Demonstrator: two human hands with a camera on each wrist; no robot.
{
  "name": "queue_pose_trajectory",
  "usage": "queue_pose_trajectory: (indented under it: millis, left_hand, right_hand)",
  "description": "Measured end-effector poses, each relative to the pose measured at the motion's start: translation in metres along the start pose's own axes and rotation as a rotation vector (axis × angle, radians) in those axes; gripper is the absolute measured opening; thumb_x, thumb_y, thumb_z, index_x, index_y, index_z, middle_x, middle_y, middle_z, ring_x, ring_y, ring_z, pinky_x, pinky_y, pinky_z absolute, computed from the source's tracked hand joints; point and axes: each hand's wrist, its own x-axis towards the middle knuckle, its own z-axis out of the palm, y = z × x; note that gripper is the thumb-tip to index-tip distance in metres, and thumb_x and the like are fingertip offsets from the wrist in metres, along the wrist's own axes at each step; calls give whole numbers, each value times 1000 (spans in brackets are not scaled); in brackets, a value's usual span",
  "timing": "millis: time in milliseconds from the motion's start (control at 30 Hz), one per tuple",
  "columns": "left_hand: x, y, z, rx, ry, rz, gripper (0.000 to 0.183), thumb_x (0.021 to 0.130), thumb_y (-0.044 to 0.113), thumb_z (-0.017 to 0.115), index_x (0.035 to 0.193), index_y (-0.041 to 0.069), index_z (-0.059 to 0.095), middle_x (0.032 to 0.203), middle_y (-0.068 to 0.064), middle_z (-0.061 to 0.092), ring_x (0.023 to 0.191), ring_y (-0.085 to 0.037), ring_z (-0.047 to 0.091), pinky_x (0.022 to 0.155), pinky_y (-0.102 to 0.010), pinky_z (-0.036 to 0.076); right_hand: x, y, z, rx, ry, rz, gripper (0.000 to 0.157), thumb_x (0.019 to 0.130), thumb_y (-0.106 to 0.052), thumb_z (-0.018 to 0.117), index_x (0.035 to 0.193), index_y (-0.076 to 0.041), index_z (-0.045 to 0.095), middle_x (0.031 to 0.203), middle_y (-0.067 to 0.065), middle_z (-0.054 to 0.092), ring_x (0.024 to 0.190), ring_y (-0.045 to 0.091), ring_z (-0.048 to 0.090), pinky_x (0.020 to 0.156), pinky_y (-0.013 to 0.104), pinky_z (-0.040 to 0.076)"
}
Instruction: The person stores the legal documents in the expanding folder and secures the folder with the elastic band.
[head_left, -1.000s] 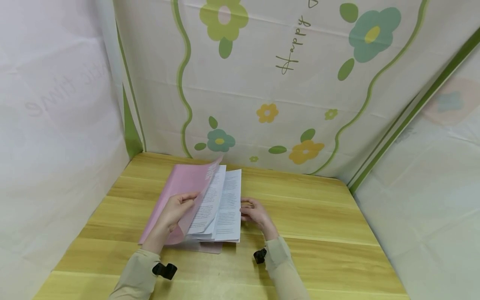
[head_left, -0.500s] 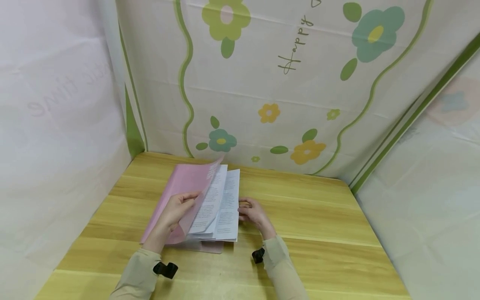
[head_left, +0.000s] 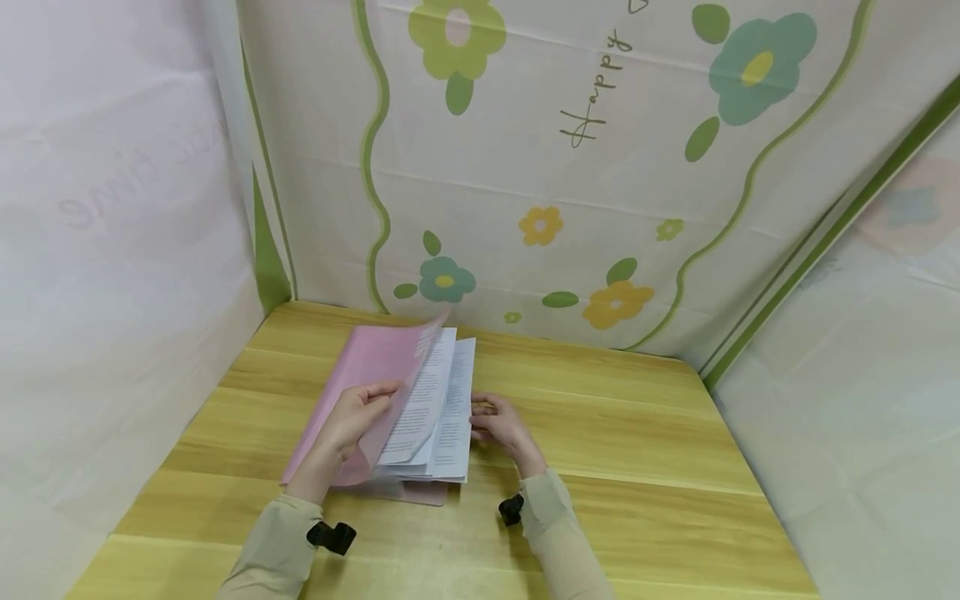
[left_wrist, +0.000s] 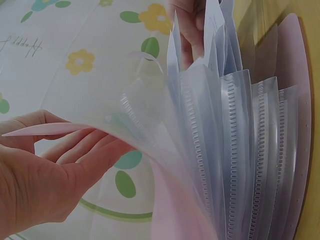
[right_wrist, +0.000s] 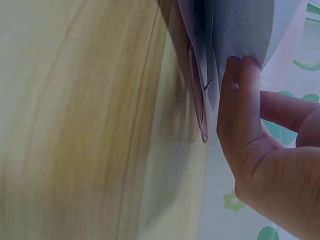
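Observation:
A pink display book (head_left: 375, 358) lies on the table with its front cover lifted and tilted. My left hand (head_left: 352, 425) pinches that cover near its free edge, thumb on one side and fingers on the other. Between the covers, clear plastic sleeves (left_wrist: 237, 150) fan apart in the left wrist view. Printed sheets of paper (head_left: 452, 433) stick out past the book's right side. My right hand (head_left: 504, 427) holds these sheets by their right edge, fingertips on the back of the paper (right_wrist: 245, 35). The sheets' inner ends are hidden by the cover.
A wooden table (head_left: 637, 500) carries the book, its bare surface stretching to the right. White flower-printed cloth (head_left: 487, 150) hangs along the back and both sides. Black wrist cameras (head_left: 332, 538) sit on both sleeves.
My right hand has shifted slightly left together with the sheets, so less paper sticks out of the book. The left hand keeps the cover raised, nearly still.

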Motion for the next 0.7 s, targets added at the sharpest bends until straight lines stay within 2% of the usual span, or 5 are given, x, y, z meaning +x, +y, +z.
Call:
queue_pose_trajectory:
  millis: [200,433,700]
  left_hand:
    - [-1,0,0,-9,1,-1,44,96,3,46,138,-7,52,149,-22,47,147,-35,33,120,-50,30]
    - [-1,0,-1,-4,-4,5,44,96,3,46,138,-7,51,149,-23,47,147,-35,33,120,-50,29]
    - [0,-2,0,2,1,5,44,95,2,47,138,-7,52,149,-22,48,147,-35,34,119,-50,30]
  right_hand:
    - [3,2,3,25,-14,-4,50,94,2,59,143,3,46,122,24,61,84,12,65,79,30,60]
    - [6,4,7,42,5,-19,52,92,6,59,142,3,45,120,26,65,78,11,66,71,25,59]
    - [5,2,13,47,26,-16,54,92,4,61,143,-1,44,118,23,65,79,12,67,75,30,60]
